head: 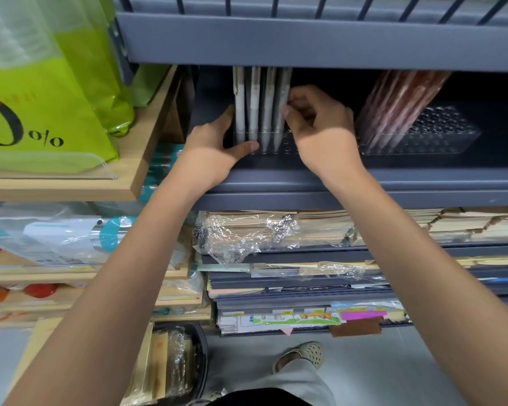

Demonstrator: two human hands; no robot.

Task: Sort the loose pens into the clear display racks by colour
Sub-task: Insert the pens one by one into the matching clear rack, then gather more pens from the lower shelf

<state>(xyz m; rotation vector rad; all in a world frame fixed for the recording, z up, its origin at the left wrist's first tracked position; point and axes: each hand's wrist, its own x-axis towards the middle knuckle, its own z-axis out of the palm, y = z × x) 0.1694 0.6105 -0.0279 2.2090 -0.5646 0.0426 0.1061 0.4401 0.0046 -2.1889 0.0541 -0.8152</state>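
Observation:
Several white pens [254, 104] stand upright in a clear display rack [288, 146] on the dark grey shelf [335, 183]. My left hand [214, 150] grips the rack's left end, thumb across its front. My right hand [317, 124] pinches the rightmost white pen [280, 112] near its middle. Further right, a second clear rack [434, 139] holds a leaning bunch of dark red pens [393, 106] at its left end.
The shelf above [305, 39] hangs low over the pen tops. A green bag [41, 92] sits on a wooden shelf at left. Wrapped paper stacks [276, 230] fill the shelves below. My sandalled foot [302, 354] is on the floor.

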